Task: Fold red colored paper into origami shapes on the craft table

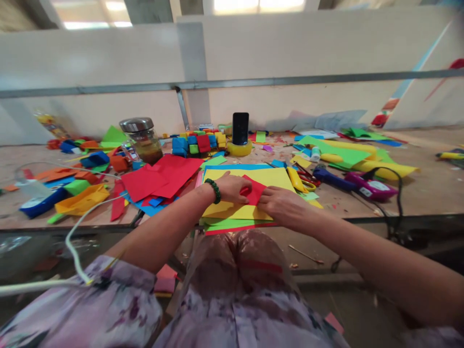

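A small red paper piece [254,189] lies folded on a stack of yellow paper sheets [270,177] at the table's near edge. My left hand [232,186], with a green bead bracelet on the wrist, presses its fingers together on the left side of the red piece. My right hand [281,205] pinches the piece's lower right edge. Green and red sheets stick out under the yellow stack.
Larger red sheets [159,178] lie to the left, a glass jar [143,138] behind them. Coloured paper cubes [197,142] and a black phone on a yellow tape roll [239,135] stand at the back. Scissors [302,181], a glue gun [368,186] and paper scraps cover the right.
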A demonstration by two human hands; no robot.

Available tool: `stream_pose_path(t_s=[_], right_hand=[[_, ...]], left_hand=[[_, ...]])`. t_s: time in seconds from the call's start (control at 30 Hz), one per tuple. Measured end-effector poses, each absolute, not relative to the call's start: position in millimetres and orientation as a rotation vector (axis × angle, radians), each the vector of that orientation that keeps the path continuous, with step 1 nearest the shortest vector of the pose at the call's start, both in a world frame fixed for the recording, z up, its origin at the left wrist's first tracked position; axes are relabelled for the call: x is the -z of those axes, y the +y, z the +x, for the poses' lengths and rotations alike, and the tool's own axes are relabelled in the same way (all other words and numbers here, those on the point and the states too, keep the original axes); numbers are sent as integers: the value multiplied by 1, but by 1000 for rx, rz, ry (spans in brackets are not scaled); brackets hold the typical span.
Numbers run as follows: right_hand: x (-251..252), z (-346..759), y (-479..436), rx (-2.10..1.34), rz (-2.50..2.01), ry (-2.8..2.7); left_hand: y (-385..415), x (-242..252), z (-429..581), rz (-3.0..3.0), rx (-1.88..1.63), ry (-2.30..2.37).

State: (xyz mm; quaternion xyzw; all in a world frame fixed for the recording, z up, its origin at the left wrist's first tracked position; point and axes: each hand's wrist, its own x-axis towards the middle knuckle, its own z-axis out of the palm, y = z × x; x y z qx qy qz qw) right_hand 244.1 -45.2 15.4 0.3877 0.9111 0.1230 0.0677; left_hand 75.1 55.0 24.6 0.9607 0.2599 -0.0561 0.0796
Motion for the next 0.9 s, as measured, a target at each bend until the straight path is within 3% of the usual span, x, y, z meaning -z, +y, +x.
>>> stream_pose_path(t_s=[0.53, 0.77, 0.9], right_hand=[[-20, 308, -82, -394, 1287, 2559], [-45, 304, -93, -627, 1530, 2411], [-39, 266, -77, -371, 1466, 2595]], left_hand=[[58, -19, 71, 2832, 140, 757], [60, -16, 72, 2863, 137, 738], [61, -18, 73, 2872, 144, 748]])
